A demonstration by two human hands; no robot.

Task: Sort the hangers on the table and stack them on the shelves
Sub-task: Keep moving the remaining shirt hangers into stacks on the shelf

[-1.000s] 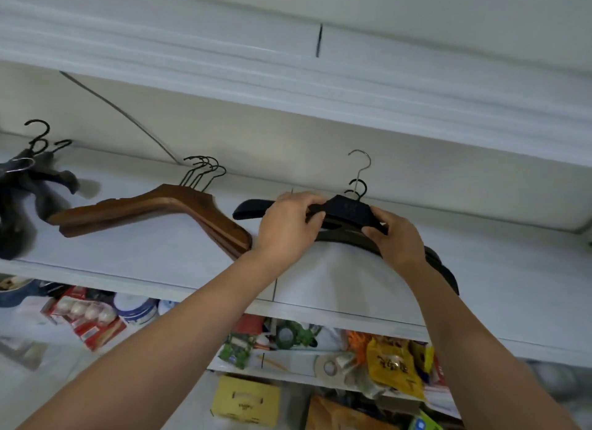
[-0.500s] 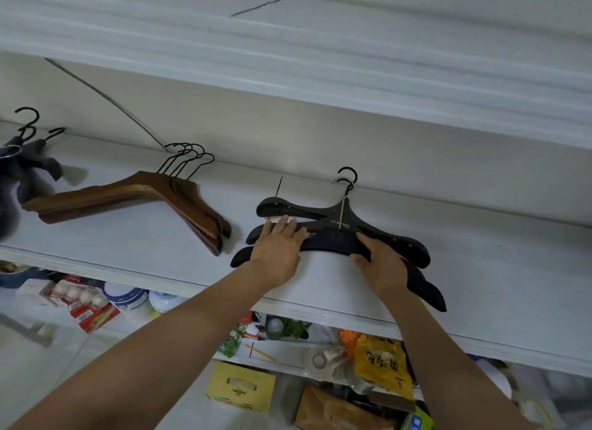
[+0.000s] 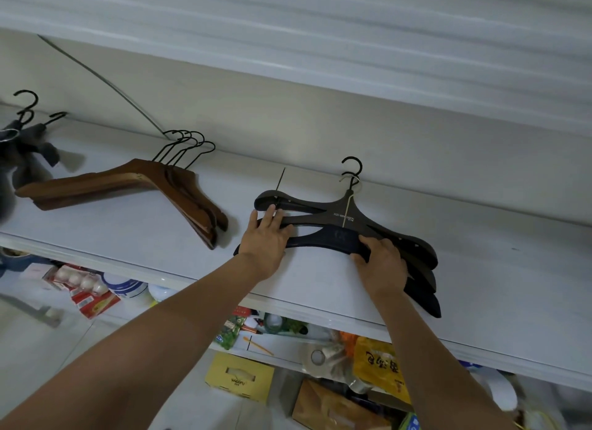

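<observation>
A stack of black hangers (image 3: 339, 220) lies flat on the white shelf (image 3: 320, 288), hooks pointing toward the back wall. My left hand (image 3: 264, 240) rests flat with fingers spread on the stack's left arms. My right hand (image 3: 381, 263) grips the front hanger, a dark navy one (image 3: 323, 239), near its middle and right arm. A pile of brown wooden hangers (image 3: 128, 186) sits to the left on the same shelf. Further left, at the frame edge, lies a heap of dark grey hangers (image 3: 25, 147).
Another white shelf (image 3: 288, 45) overhangs close above. A thin dark cable (image 3: 105, 80) runs down the back wall. Below the shelf are packets, a yellow box (image 3: 238, 376), a yellow bag (image 3: 381, 365) and an egg carton (image 3: 80, 282).
The black hangers went from being held up at the shelf front to lying flat on the shelf. My left hand has opened and flattened on them. The view has shifted slightly.
</observation>
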